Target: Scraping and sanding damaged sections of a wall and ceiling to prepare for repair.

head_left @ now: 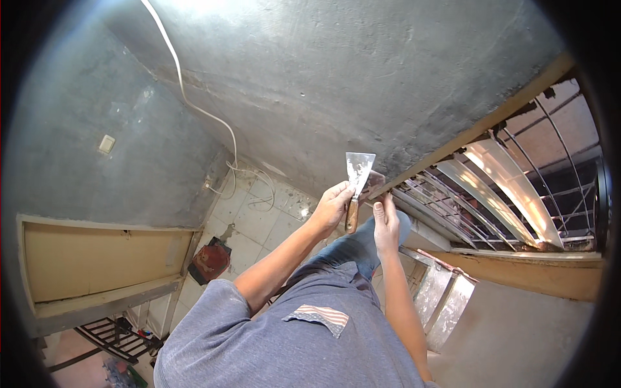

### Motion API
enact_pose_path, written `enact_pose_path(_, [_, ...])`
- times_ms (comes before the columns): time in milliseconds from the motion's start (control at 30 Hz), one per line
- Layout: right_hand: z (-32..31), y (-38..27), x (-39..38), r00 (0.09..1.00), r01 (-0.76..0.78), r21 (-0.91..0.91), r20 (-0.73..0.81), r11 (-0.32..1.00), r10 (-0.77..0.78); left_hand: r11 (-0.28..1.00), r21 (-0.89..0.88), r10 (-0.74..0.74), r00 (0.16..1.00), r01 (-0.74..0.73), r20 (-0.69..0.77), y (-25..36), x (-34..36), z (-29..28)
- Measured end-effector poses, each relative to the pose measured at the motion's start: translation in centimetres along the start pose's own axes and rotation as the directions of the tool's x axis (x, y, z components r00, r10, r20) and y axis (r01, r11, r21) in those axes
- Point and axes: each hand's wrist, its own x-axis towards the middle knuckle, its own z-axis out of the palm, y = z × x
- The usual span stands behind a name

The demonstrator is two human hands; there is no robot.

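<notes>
A putty knife (359, 169) with a wide metal blade and a wooden handle stands blade up in my left hand (335, 204). Pale smears mark the blade. My fingers and thumb close around the upper handle, and its lower end hangs free. Close by on the right, my right hand (386, 226) is raised with its fingers stretched upward, near the lower end of the window frame. A thin brownish piece (376, 182) shows just beyond its fingertips; whether the hand touches it I cannot tell. In front of me rises a grey plastered wall (362, 77).
A barred window (517, 181) with slanted pale slats lies to the right. A white cable (194, 105) runs down the wall onto the tiled floor (252, 220). Left are a light switch (107, 144), a yellowish door panel (103, 262) and a dark red object (211, 260).
</notes>
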Motion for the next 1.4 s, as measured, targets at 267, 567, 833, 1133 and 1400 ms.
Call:
enact_pose_path(267, [-1.7, 0.5, 1.4, 0.983, -0.132, 0.359, 0.167, 0.924, 0.076, 0.995, -0.032, -0.082, 0.972, 0.091, 0.219, 0.6, -0.9, 2.9])
enact_pose_path(567, [-3.5, -0.3, 0.3, 0.992, -0.119, 0.378, 0.088, 0.918, 0.093, 0.989, -0.103, -0.083, 0.982, 0.102, 0.168, 0.1, -1.4, 2.2])
enact_pose_path(833, [-4.7, -1.0, -1.6, 0.98, 0.01, 0.124, 0.194, 0.992, -0.034, 0.994, -0.07, -0.09, 0.996, 0.089, -0.004, 0.5, -1.2, 3.2])
enact_pose_path(1133, [-4.4, -1.9, -1.1, 0.992, -0.077, -0.184, -0.116, 0.98, 0.056, 0.999, -0.02, -0.048, 0.997, 0.047, -0.053, 1.2, -1.6, 4.8])
enact_pose_path(1400, [-2.4, -2.1, -2.2, 0.95, -0.304, 0.923, 0.274, 0.237, 0.151, 0.99, 0.128, 0.079, 0.99, -0.063, -0.121, -1.0, -1.7, 4.4])
